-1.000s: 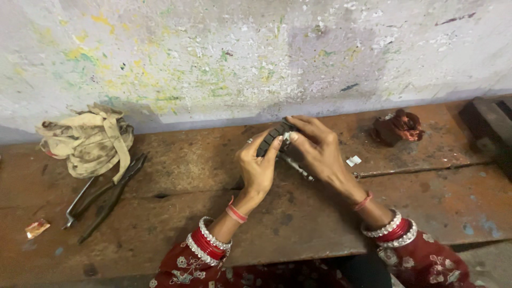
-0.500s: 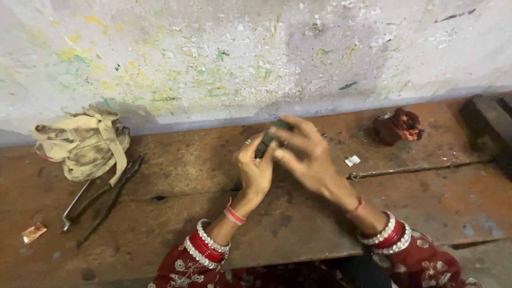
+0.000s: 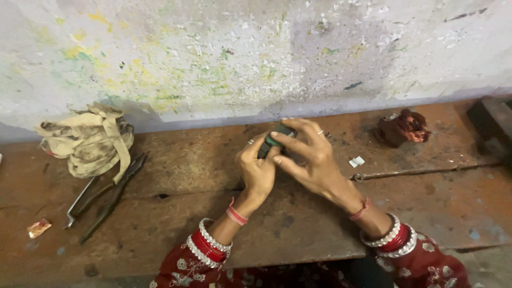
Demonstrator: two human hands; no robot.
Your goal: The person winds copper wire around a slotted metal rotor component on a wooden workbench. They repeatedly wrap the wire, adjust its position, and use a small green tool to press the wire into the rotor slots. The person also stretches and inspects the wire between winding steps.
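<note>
**Small dark part worked between both hands**

Rusty brown bench (image 3: 160, 224) under a paint-flecked wall: at frame centre, a small dark part (image 3: 277, 136) sits pinched by the left hand (image 3: 257, 170) and right hand (image 3: 312, 160), fingers curled tight around it. Keeping the grip close and steady seems wise. Pliers (image 3: 106, 194) and a rag (image 3: 88, 138) lie left.

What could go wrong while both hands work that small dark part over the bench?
The small dark part is pinched only by fingertips of the left hand and right hand, so it might slip onto the rusty bench. It is mostly hidden, so checking the grip is hard.
</note>
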